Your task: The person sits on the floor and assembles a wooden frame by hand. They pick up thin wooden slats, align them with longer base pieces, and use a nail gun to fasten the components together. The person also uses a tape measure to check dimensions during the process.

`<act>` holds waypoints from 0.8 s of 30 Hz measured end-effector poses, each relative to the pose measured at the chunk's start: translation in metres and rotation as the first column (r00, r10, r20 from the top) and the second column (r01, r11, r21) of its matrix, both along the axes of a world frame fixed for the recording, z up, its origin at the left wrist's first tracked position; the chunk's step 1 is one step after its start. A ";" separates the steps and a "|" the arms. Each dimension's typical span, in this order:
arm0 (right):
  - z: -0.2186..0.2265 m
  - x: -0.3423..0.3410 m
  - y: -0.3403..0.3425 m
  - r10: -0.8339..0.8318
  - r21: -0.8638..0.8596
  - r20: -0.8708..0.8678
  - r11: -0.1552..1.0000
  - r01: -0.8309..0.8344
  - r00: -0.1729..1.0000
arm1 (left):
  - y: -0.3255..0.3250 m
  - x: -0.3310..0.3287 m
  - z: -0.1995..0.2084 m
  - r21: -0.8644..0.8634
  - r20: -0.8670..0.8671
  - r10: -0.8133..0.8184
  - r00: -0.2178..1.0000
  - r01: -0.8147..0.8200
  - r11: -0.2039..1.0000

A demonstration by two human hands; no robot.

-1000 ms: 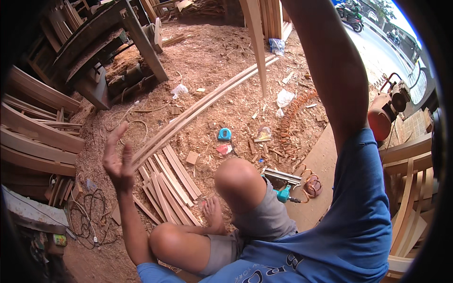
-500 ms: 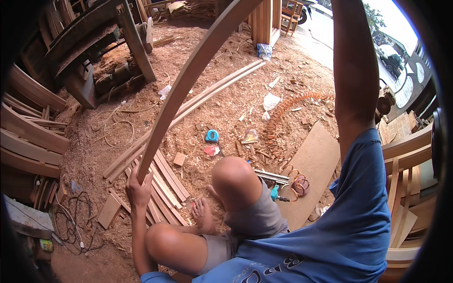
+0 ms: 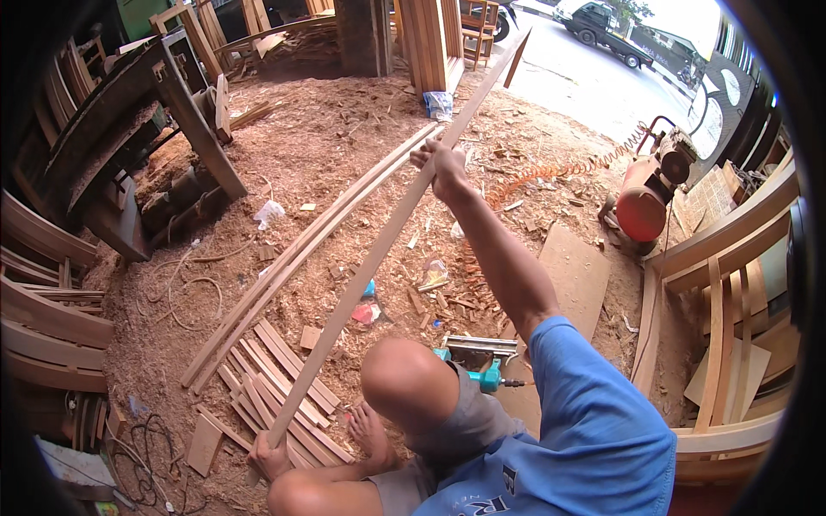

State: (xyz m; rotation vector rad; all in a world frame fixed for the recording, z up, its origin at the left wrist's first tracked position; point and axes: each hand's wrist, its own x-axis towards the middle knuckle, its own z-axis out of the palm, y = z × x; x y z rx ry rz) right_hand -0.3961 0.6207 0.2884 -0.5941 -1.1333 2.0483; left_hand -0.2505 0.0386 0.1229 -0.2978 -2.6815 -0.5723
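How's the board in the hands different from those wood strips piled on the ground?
The board is long; the strips are shorter. Left hand and right hand hold the board; the strips lie on the ground. The board is one piece; the strips are many. Both look like bare wood.

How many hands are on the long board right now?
2: the left hand near the lower end of the long board, the right hand farther up it.
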 end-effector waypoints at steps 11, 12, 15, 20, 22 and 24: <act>-0.109 0.011 -0.060 0.078 -0.096 0.092 0.993 -0.070 0.993 | 0.138 -0.044 0.038 0.226 0.361 -0.308 0.880 0.238 0.945; -0.112 0.012 -0.060 0.080 -0.095 0.086 0.993 -0.072 0.993 | 0.141 -0.049 0.038 0.208 0.356 -0.324 0.876 0.264 0.942; -0.123 0.015 -0.066 0.109 -0.165 0.078 0.982 -0.095 0.991 | 0.156 -0.058 0.033 0.174 0.412 -0.326 0.851 0.278 0.945; -0.149 0.026 -0.085 0.181 -0.178 0.077 0.970 -0.165 0.981 | 0.176 -0.059 0.011 0.280 0.423 -0.289 0.859 0.179 0.943; -0.161 0.026 -0.084 0.205 -0.182 -0.057 0.960 -0.212 0.977 | 0.175 -0.061 0.003 0.284 0.458 -0.302 0.836 0.185 0.941; -0.172 0.026 -0.077 0.266 -0.169 -0.060 0.947 -0.273 0.962 | 0.170 -0.061 -0.004 0.326 0.441 -0.329 0.835 0.192 0.926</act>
